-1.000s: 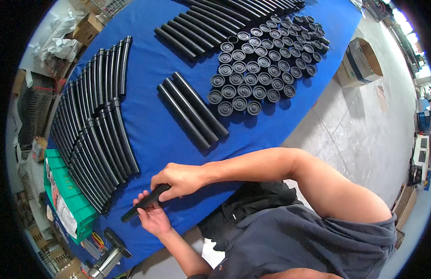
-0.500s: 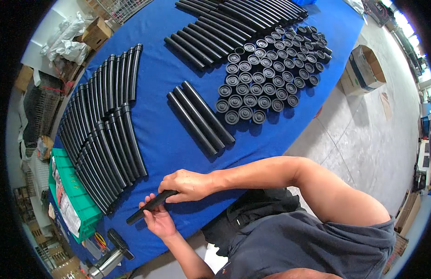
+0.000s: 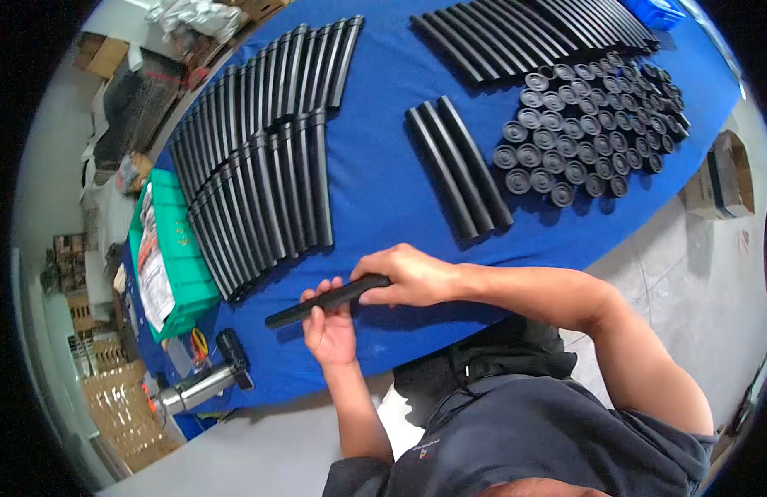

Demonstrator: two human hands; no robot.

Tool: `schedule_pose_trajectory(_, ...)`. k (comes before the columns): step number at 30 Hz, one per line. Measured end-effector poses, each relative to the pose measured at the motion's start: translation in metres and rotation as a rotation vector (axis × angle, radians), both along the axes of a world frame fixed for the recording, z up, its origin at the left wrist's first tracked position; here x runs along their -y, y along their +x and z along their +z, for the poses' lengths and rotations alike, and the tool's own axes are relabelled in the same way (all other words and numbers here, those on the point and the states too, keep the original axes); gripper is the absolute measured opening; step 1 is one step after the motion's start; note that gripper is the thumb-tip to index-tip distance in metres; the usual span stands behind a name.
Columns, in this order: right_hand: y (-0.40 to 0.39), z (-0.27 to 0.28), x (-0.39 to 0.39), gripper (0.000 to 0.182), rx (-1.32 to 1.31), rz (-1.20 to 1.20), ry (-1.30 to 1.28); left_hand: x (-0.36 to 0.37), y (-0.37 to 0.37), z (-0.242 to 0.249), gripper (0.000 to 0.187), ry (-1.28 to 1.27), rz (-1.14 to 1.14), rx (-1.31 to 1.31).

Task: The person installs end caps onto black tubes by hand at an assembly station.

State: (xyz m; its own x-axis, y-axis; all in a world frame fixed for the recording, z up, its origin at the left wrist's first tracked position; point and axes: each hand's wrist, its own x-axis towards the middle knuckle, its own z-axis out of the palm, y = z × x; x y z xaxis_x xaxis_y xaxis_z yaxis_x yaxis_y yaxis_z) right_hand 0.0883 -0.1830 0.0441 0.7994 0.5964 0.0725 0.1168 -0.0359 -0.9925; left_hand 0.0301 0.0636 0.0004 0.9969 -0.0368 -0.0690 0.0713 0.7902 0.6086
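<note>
A short black tube [image 3: 291, 316] is held between both hands above the near edge of the blue-covered table. My left hand [image 3: 331, 341] supports it from below, palm up, with thumb and fingers around its middle. From above, my right hand [image 3: 418, 276] grips its right end, hiding that end under the fingers. Beyond my hands, three loose black tubes [image 3: 462, 174] lie side by side on the cloth. To the left, capped black tubes [image 3: 267, 186] are laid out in two overlapping rows.
Round black caps [image 3: 561, 195] cluster at right, beside a row of plain black tubes [image 3: 483, 37]. A green bin [image 3: 191, 277] stands at left. Near it lie a mallet [image 3: 233, 356] with a black head and pliers [image 3: 200, 344]. An open cardboard box [image 3: 723, 178] sits on the floor.
The camera view has turned, so the table and its contents appear shifted to the right. Both hands keep hold of the same tube, which now lies closer to level in the picture.
</note>
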Motion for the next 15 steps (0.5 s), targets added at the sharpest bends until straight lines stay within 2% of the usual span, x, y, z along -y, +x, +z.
schedule_pose_trajectory(1,0.000,-0.008,-0.003,0.033,0.217,-0.076,0.017,0.002,0.001,0.003,0.031,-0.012,-0.001,-0.028)
schedule_pose_trajectory(4,-0.006,-0.014,-0.007,0.033,0.491,-0.094,-0.065,0.000,0.001,0.000,0.031,-0.053,-0.002,-0.072)
schedule_pose_trajectory(5,-0.007,-0.012,-0.006,0.034,0.474,-0.077,-0.040,-0.002,0.000,-0.003,0.030,-0.063,0.004,-0.060)
schedule_pose_trajectory(8,0.002,0.009,0.001,0.036,-0.061,0.099,-0.111,-0.001,-0.001,-0.001,0.030,-0.066,0.024,-0.044)
schedule_pose_trajectory(9,0.003,0.012,0.002,0.038,-0.196,0.110,-0.049,0.001,0.000,0.001,0.029,-0.063,0.032,-0.043)
schedule_pose_trajectory(10,0.001,0.004,0.001,0.037,0.047,0.047,-0.058,0.004,0.001,0.003,0.030,-0.005,0.045,-0.063)
schedule_pose_trajectory(12,-0.002,-0.012,-0.004,0.037,0.533,-0.091,-0.066,0.007,0.002,0.008,0.030,-0.043,0.017,-0.101)
schedule_pose_trajectory(13,-0.003,-0.014,-0.008,0.038,0.587,-0.102,-0.091,0.006,0.003,0.006,0.030,-0.055,0.012,-0.086)
schedule_pose_trajectory(15,-0.003,-0.010,-0.007,0.036,0.366,-0.064,-0.023,0.003,0.001,0.002,0.028,-0.079,-0.002,-0.062)
